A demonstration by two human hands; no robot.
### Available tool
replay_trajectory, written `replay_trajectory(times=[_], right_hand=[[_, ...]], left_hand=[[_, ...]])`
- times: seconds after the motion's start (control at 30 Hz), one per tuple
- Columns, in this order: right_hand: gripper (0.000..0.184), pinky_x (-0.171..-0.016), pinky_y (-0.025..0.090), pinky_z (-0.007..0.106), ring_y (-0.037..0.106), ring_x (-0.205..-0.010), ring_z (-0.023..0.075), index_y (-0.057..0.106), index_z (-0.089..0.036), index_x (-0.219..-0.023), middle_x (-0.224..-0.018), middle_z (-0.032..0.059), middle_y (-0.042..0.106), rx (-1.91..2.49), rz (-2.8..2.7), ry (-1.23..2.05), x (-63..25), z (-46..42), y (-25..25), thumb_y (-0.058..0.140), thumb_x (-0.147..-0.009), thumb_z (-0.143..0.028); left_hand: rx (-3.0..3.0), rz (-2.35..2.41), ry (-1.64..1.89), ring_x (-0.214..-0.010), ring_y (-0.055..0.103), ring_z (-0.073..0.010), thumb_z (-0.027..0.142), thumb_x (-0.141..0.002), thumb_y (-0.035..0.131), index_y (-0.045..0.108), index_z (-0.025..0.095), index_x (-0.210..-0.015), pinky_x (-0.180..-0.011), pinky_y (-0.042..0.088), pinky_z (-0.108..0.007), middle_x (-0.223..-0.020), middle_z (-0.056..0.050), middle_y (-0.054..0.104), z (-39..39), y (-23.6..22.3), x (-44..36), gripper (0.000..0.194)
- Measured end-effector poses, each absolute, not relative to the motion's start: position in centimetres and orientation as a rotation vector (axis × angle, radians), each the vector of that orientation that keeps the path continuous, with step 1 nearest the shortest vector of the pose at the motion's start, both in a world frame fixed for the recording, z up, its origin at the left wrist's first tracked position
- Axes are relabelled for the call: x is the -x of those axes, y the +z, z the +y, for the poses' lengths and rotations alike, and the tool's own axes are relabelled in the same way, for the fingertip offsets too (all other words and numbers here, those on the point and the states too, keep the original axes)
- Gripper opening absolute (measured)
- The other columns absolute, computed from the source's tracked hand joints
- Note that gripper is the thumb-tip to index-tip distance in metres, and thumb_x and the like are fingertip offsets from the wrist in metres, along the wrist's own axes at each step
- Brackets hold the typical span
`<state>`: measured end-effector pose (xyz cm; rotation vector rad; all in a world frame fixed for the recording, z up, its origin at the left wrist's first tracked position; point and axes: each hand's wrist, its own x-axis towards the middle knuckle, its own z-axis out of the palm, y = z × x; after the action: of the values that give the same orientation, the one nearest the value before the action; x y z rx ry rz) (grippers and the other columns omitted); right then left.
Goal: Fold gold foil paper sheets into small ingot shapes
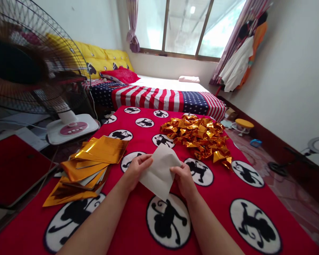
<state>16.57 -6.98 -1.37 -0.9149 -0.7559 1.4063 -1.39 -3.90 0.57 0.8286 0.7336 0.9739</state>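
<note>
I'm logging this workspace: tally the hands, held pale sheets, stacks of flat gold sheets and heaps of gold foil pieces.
Hands: 2 (left hand, right hand)
Held pale sheet: 1
Stack of flat gold sheets: 1
Heap of gold foil pieces: 1
Total: 5

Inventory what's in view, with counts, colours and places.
Paper: one, whitish, between hands
Sheets: several, gold, left
Folded pieces: many, gold, right
Cloth: one, red, front
Fan: one, white-based, left
Board: one, red, left
Bed: one, white-topped, back
Pillow: one, red, on bed
Cushion: count unclear, yellow, behind pillow
Window: one, brown-framed, back
Curtains: two, purple, beside window
Clothes: several, white and orange, right
Stool: one, yellow, right
Ring stand: one, grey, right
Left hand: one, bare, on paper
Right hand: one, bare, on paper
</note>
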Motion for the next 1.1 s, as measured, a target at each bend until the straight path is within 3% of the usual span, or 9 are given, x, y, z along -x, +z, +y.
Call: replay_trajectory(times=[0.2, 0.33, 0.43, 0.53, 0.7, 0.8, 0.93, 1.03, 1.1], right_hand=[[0.035, -0.052, 0.047, 0.023, 0.059, -0.059, 0.0121, 0.059, -0.021, -0.109, -0.083, 0.0014, 0.067, 1.060, -0.818, 1.096, -16.9, -6.7, -1.6, 0.065, -0.078, -0.035], [0.048, -0.062, 0.051, 0.025, 0.062, -0.092, 0.0175, 0.057, -0.027, -0.124, -0.118, 0.0078, 0.059, 1.174, -1.159, 0.795, -16.9, -6.8, -2.0, 0.057, -0.077, -0.017], [0.052, -0.068, 0.052, 0.026, 0.056, -0.108, 0.0209, 0.065, -0.030, -0.118, -0.131, 0.0076, 0.049, 1.186, -1.427, 0.677, -16.7, -6.9, -2.3, 0.056, -0.072, -0.007], [0.038, -0.076, 0.052, 0.030, 0.056, -0.109, 0.0214, 0.074, -0.027, -0.098, -0.128, 0.0075, 0.049, 1.146, -1.472, 0.686, -16.7, -6.9, -2.4, 0.056, -0.073, -0.006], [0.024, -0.094, 0.045, 0.037, 0.055, -0.109, 0.0223, 0.074, -0.025, -0.087, -0.115, 0.0070, 0.057, 1.195, -1.448, 0.639, -17.1, -6.7, -2.2, 0.057, -0.079, -0.011], [0.014, -0.092, 0.044, 0.037, 0.056, -0.106, 0.0227, 0.072, -0.023, -0.085, -0.112, 0.0078, 0.058, 1.219, -1.412, 0.637, -17.2, -6.7, -2.1, 0.058, -0.084, -0.022], [0.013, -0.075, 0.049, 0.030, 0.058, -0.098, 0.0216, 0.071, -0.022, -0.082, -0.110, 0.0083, 0.059, 1.211, -1.383, 0.678, -16.9, -6.8, -2.0, 0.060, -0.085, -0.029], [0.014, -0.058, 0.047, 0.025, 0.060, -0.085, 0.0184, 0.070, -0.021, -0.082, -0.110, 0.0083, 0.058, 1.181, -1.339, 0.764, -16.5, -6.9, -1.6, 0.062, -0.083, -0.032], [0.016, -0.060, 0.049, 0.025, 0.060, -0.087, 0.0188, 0.070, -0.021, -0.081, -0.109, 0.0082, 0.058, 1.157, -1.307, 0.808, -16.2, -7.0, -1.3, 0.063, -0.082, -0.034]], left_hand=[[-0.923, 0.969, 1.041, -0.068, 0.070, -0.0199, 0.035, -0.060, 0.084, 0.069, 0.012, -0.093, -0.061, 0.054, -0.026, -0.084, -0.009, 0.075, -3.2, -1.2, 1.4, 0.043], [-0.792, 1.031, 1.194, -0.067, 0.071, -0.0204, 0.026, -0.056, 0.086, 0.055, 0.017, -0.115, -0.059, 0.056, -0.028, -0.084, -0.008, 0.075, -2.9, -1.4, 0.8, 0.068], [-0.785, 1.026, 1.223, -0.065, 0.071, -0.0193, 0.022, -0.062, 0.082, 0.040, 0.022, -0.135, -0.057, 0.056, -0.028, -0.084, -0.006, 0.074, -3.0, -1.3, 0.8, 0.084], [-0.829, 0.988, 1.130, -0.061, 0.069, -0.0163, 0.020, -0.067, 0.076, 0.049, 0.020, -0.133, -0.053, 0.053, -0.023, -0.083, -0.005, 0.073, -3.0, -1.0, 1.1, 0.072], [-0.723, 0.958, 0.960, -0.069, 0.069, -0.0164, 0.008, -0.063, 0.065, 0.071, 0.011, -0.102, -0.063, 0.057, -0.024, -0.086, -0.009, 0.073, -2.9, 0.0, 1.7, 0.039], [-0.827, 0.885, 0.925, -0.078, 0.070, -0.0174, 0.006, -0.058, 0.073, 0.071, 0.014, -0.103, -0.073, 0.057, -0.027, -0.093, -0.008, 0.073, -3.1, 0.5, 1.9, 0.046], [-1.028, 0.908, 0.904, -0.071, 0.068, -0.0150, 0.014, -0.051, 0.085, 0.073, 0.014, -0.095, -0.067, 0.055, -0.022, -0.080, -0.004, 0.072, -3.4, 0.1, 1.5, 0.046], [-1.134, 0.947, 0.933, -0.070, 0.067, -0.0164, 0.023, -0.056, 0.085, 0.075, 0.013, -0.084, -0.067, 0.054, -0.024, -0.079, -0.005, 0.072, -3.3, -0.8, 1.2, 0.031], [-1.192, 0.938, 0.991, -0.077, 0.068, -0.0190, 0.028, -0.062, 0.082, 0.075, 0.015, -0.090, -0.070, 0.055, -0.027, -0.089, -0.007, 0.074, -3.1, -1.3, 1.1, 0.031]])
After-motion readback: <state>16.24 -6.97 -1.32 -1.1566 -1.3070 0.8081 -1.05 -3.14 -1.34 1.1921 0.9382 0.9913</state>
